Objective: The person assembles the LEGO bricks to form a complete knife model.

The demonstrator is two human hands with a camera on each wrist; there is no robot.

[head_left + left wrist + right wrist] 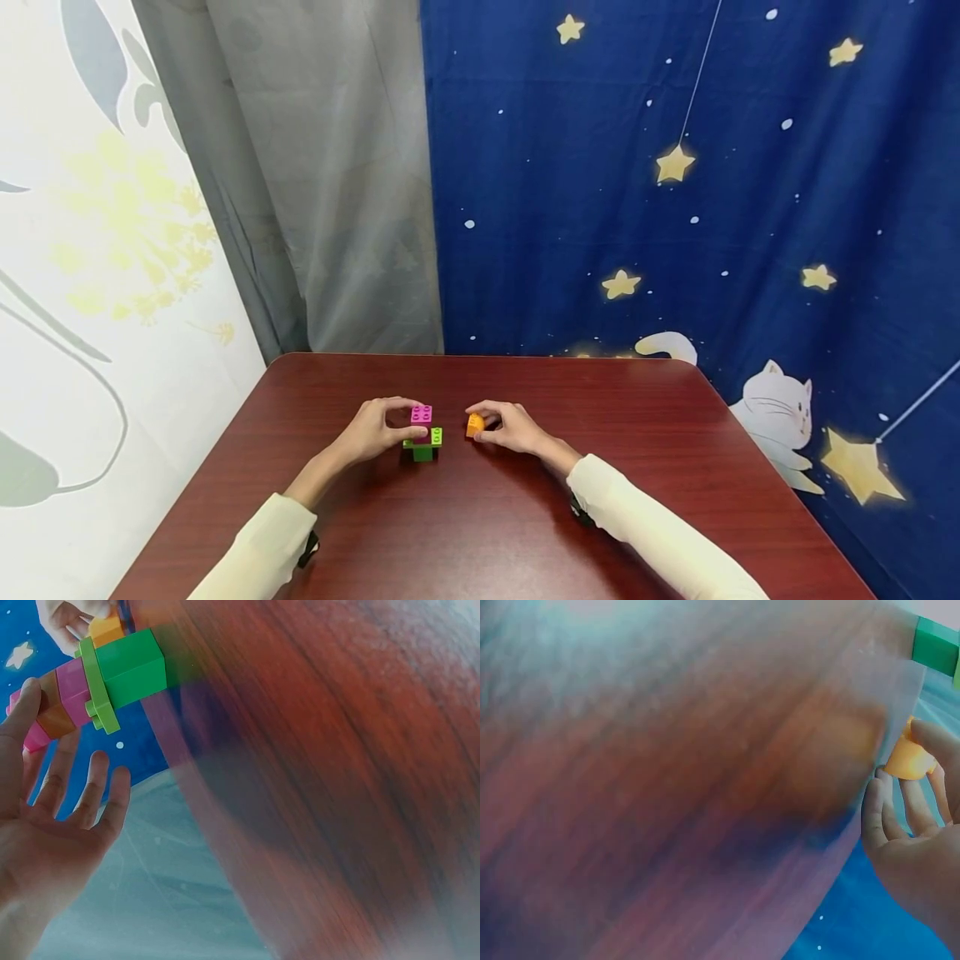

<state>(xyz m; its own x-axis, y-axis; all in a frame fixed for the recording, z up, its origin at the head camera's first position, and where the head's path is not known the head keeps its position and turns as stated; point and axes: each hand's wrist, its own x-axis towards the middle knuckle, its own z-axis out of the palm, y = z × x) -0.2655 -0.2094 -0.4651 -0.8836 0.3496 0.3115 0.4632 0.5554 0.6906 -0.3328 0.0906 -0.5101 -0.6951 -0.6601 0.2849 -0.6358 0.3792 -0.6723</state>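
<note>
My left hand pinches the upper part of a stack of toy building bricks between thumb and fingers. In the left wrist view the stack has a dark green brick at its base. Above that come a lime-green plate, a magenta brick, an orange-brown brick and another magenta brick at the top. My other fingers on that hand spread loosely. To the right, my right hand holds a separate orange brick with thumb and fingertips. This brick has a rounded side and stands apart from the stack.
Both hands work over a dark red-brown wooden table. Behind it hang a grey curtain and a blue curtain with stars. A white patterned panel stands on the left.
</note>
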